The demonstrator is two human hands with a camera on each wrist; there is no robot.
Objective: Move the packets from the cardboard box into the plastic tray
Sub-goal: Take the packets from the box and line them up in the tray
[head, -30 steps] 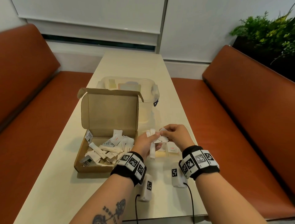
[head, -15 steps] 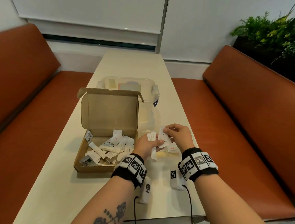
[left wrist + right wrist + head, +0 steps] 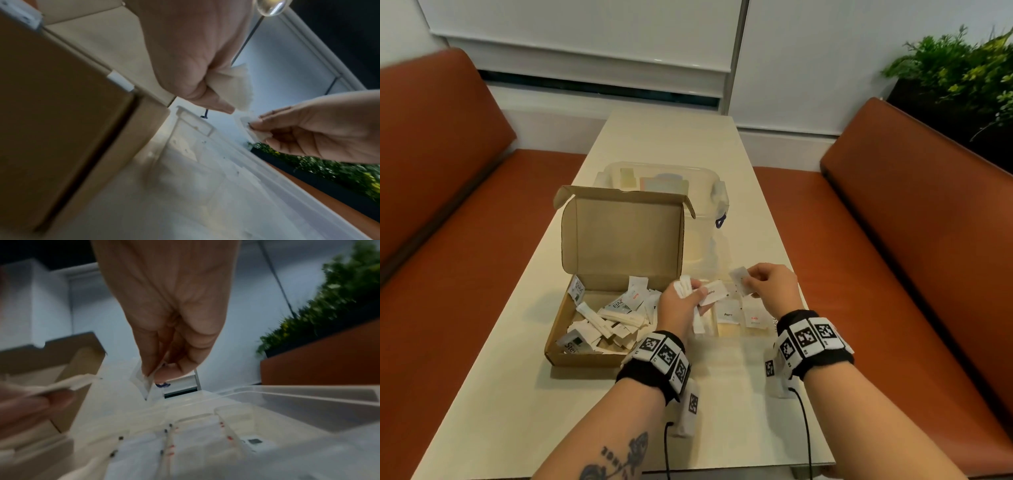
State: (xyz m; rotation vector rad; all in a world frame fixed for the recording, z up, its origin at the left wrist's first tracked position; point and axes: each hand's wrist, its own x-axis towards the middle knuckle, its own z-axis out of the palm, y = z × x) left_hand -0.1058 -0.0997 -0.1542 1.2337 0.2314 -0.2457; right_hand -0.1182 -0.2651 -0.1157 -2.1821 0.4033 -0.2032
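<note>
Over the clear plastic tray point(image 3: 736, 334), the right hand point(image 3: 774, 286) pinches one packet point(image 3: 741, 281) taken from the left hand's point(image 3: 678, 305) clutched bunch point(image 3: 700, 298); next, lowering it into a compartment. The cardboard box point(image 3: 571, 325) stays well stocked.

We note bare bench point(image 3: 671, 144) beyond the clear lidded tub point(image 3: 709, 192), and more in front of the cardboard box point(image 3: 585, 356). The box's raised lid point(image 3: 621, 236) walls off its far side; reach in is from above or the near edge. Plastic tray point(image 3: 767, 332) sits just right of the box, open from above, with both hands over it. Orange seats point(image 3: 893, 274) flank both sides.
</note>
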